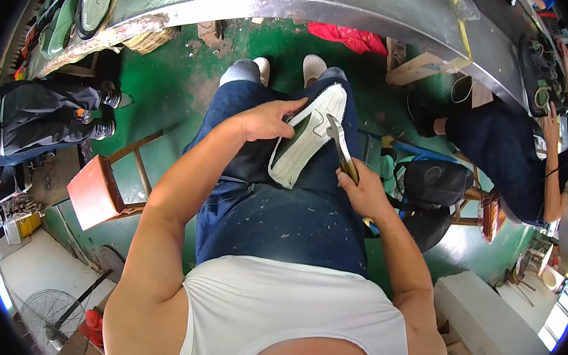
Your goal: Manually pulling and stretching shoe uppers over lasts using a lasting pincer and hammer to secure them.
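A white, unsoled shoe [313,136] lies sole side up across my lap, its toe pointing away from me. Its pale underside bears a dark drawn curve, and a zigzag edge shows at the toe. My left hand [272,121] grips the shoe's left side, with the thumb and fingers at its edge. In my right hand [365,192] is a pair of lasting pliers [341,144] with a shiny metal head. That head is over the right side of the underside; whether it touches cannot be made out.
A metal-edged workbench [277,7] runs across the front, with green shoe parts [59,23] at its left end. A red-topped stool [96,193] stands left, a black bag [434,182] right. Co-workers sit on both sides. A fan [52,323] stands at lower left.
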`<state>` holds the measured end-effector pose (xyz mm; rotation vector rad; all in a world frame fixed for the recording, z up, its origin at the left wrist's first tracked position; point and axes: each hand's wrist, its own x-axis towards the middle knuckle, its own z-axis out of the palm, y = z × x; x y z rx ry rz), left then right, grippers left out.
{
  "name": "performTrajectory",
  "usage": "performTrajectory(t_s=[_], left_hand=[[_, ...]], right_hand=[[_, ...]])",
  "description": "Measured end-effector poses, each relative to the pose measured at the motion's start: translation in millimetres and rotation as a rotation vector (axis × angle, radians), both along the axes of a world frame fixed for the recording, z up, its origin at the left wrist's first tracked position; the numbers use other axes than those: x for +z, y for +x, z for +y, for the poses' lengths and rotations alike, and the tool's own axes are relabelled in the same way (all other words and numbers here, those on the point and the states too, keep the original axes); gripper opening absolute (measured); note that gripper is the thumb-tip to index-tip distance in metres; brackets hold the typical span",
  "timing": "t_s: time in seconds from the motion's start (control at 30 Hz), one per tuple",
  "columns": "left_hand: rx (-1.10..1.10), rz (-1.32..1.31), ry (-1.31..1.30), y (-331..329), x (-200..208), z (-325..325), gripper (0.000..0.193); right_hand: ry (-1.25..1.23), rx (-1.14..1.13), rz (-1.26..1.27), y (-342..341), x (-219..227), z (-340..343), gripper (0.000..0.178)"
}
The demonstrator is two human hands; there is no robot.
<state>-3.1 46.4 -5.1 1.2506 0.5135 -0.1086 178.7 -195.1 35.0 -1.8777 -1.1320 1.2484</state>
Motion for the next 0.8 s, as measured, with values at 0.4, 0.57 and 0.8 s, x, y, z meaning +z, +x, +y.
performTrajectory(t_s=[0.4, 0.57, 0.8], left_hand=[[0.286, 0.294, 0.721, 11.6, 6.9, -17.0, 0.023], [0.255, 0.299, 1.058, 11.3, 11.8, -35.0, 0.03], [0.216, 0.163, 1.317, 21.4, 14.7, -53.9, 0.028]], right_hand=[[-0.241, 0.114, -0.116, 6.6, 0.6, 30.0, 0.027], [-0.216, 0.188, 0.038, 19.4, 22.3, 38.0, 0.024], [-0.431, 0.338, 0.105, 54.4, 49.0, 76.0, 0.022]])
